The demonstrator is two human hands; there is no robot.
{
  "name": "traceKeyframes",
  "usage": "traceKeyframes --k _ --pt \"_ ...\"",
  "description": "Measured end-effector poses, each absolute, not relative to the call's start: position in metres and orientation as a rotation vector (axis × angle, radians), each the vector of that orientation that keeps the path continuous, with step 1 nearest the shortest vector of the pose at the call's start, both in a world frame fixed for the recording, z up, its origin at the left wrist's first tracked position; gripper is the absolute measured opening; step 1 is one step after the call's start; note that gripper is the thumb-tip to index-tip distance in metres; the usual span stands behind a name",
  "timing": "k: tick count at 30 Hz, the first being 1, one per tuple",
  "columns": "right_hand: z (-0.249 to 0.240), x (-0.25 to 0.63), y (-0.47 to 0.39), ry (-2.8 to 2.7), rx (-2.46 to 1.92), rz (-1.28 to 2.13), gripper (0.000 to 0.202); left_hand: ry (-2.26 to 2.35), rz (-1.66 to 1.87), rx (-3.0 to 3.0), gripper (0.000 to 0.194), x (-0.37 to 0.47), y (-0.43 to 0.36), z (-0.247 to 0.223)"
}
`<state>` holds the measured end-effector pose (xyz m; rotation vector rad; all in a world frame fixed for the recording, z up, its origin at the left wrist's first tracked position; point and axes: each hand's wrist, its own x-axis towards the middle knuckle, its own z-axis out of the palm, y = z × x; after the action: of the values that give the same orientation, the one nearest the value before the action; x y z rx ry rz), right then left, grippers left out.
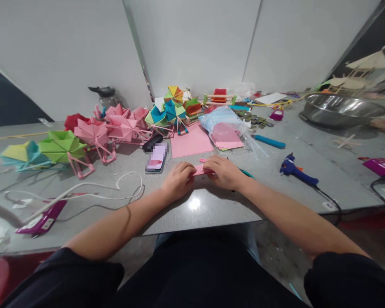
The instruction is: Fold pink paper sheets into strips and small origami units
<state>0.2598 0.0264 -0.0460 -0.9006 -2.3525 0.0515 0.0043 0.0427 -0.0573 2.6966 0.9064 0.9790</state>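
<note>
Between my two hands is a strip of pink paper (199, 170), held just above the grey table. My left hand (179, 179) grips its left end with bent fingers. On the right end, the fingers of my right hand (223, 172) are closed, hiding part of the strip. A small pink piece (202, 160) shows just behind the strip. Beyond my hands lies a flat pink sheet (191, 141). Something green and dark, perhaps scissors (247, 173), is mostly covered by my right hand. A phone (157, 158) rests to the left of my left hand.
Folded paper models (93, 130) line the back left. A plastic bag (223, 119) with pink paper, a blue cutter (269, 141), a blue glue gun (297, 170) and a metal bowl (343, 111) lie to the right. A purple power strip (43, 218) with white cable sits at left.
</note>
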Motion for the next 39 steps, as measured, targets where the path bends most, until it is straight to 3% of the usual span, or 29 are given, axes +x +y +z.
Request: traceKeyframes --k 10,19,20,24,26,32,39 --pt "-0.05 0.267 0.017 -2.243 -0.709 -0.08 0.04 0.771 1.189 2.809 0.015 0.0 0.029 -0.046" --pt "-0.035 0.262 0.012 -2.303 -0.835 -0.112 0.013 0.825 1.1 2.673 0.013 0.003 0.028 -0.045" --pt "-0.031 0.265 0.013 -2.286 -0.868 -0.105 0.015 0.858 1.124 2.611 0.015 0.005 0.026 -0.045" --pt "-0.016 0.286 0.018 -2.132 -1.423 -0.052 0.063 1.116 1.14 2.162 0.015 0.012 0.025 -0.043" --pt "-0.013 0.296 0.021 -2.096 -1.791 -0.009 0.07 1.171 1.057 1.918 0.012 0.014 0.029 -0.042" --pt "-0.014 0.295 0.023 -2.199 -2.109 0.062 0.049 1.114 0.839 1.479 0.026 0.021 0.045 -0.042" --pt "0.0 0.314 0.025 -2.125 -2.153 0.112 0.039 1.157 0.688 1.539 0.026 0.072 0.069 -0.027"
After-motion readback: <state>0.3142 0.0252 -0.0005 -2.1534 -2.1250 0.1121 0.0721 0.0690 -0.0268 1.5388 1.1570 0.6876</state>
